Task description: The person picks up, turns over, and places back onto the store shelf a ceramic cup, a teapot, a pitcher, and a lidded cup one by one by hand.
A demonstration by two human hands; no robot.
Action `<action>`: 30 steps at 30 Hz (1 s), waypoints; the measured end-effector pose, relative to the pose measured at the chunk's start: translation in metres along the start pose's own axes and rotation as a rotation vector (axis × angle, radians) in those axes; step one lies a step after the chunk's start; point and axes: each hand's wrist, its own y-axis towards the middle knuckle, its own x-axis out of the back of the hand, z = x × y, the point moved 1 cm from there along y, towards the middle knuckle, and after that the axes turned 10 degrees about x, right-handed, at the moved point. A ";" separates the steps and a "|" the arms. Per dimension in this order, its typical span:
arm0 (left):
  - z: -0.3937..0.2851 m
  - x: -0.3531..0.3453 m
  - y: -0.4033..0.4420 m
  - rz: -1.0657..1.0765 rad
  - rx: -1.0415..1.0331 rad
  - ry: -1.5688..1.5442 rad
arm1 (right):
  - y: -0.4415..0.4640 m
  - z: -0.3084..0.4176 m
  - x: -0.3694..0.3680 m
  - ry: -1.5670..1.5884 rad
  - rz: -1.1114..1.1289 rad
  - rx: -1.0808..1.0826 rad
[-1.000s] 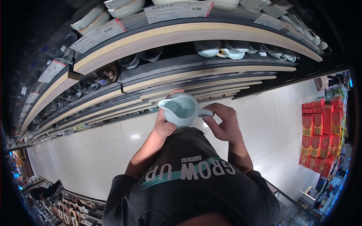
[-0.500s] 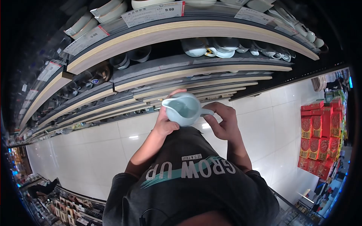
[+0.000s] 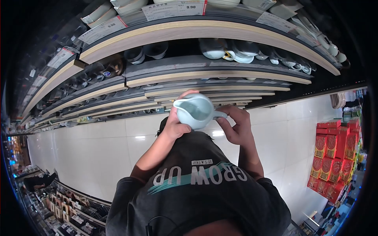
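Note:
A pale blue-green ceramic milk jug (image 3: 194, 118) is in front of my chest, its mouth facing up toward me and its spout pointing left. My left hand (image 3: 177, 125) wraps around the body on the spout side, with the thumb low on the near wall and some fingers hidden behind. On the other side, my right hand (image 3: 237, 125) pinches the jug's handle (image 3: 219, 115) between thumb and fingers. Inside, the jug shows only its smooth glazed wall.
Wood-edged shelves (image 3: 212, 29) with crockery and price tags (image 3: 175, 10) curve across the top. A white teapot (image 3: 212, 49) stands on one shelf. Red boxes (image 3: 332, 153) are stacked at right on the tiled floor (image 3: 84, 157). Another person (image 3: 39, 181) is at lower left.
The jug and both hands sit slightly farther right in the view, and the shelves have shifted right too. Both hands keep the same hold on the jug.

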 end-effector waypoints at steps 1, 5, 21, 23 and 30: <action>-0.001 0.000 0.000 -0.001 -0.001 0.002 | 0.000 0.000 0.000 0.002 -0.003 0.001; -0.002 -0.006 0.000 0.006 0.015 -0.019 | -0.004 0.001 -0.002 -0.018 -0.020 0.000; 0.007 0.009 -0.031 -0.007 -0.012 -0.042 | -0.004 0.012 -0.018 0.033 0.062 0.055; 0.009 0.010 -0.035 0.005 -0.016 -0.018 | -0.007 0.015 -0.017 0.051 0.062 0.094; 0.009 0.005 -0.048 -0.007 -0.012 0.013 | -0.011 0.016 -0.021 0.072 0.042 0.171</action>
